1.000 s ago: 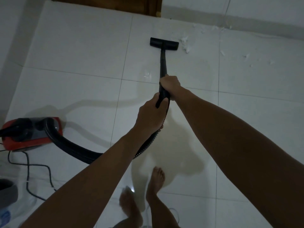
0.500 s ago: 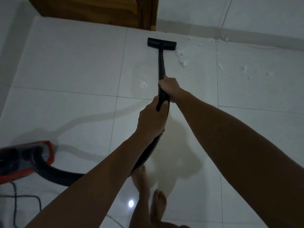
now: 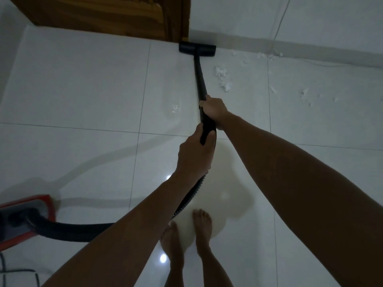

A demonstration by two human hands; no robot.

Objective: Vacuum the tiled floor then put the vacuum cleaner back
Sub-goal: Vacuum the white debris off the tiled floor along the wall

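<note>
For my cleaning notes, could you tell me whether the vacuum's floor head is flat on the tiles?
Seemingly flat: the floor head lies against the tiles.

Floor head (image 3: 197,48) is sitting right at the wooden door (image 3: 116,15) and the wall base, blocking any push farther out. Left of the floor head, bare tiles (image 3: 83,90) are lying open. Right of it, white scraps (image 3: 222,78) are littering the tiles. Well back-left of it, red vacuum body (image 3: 27,220) and hose (image 3: 78,229) are crossing the floor.
</note>
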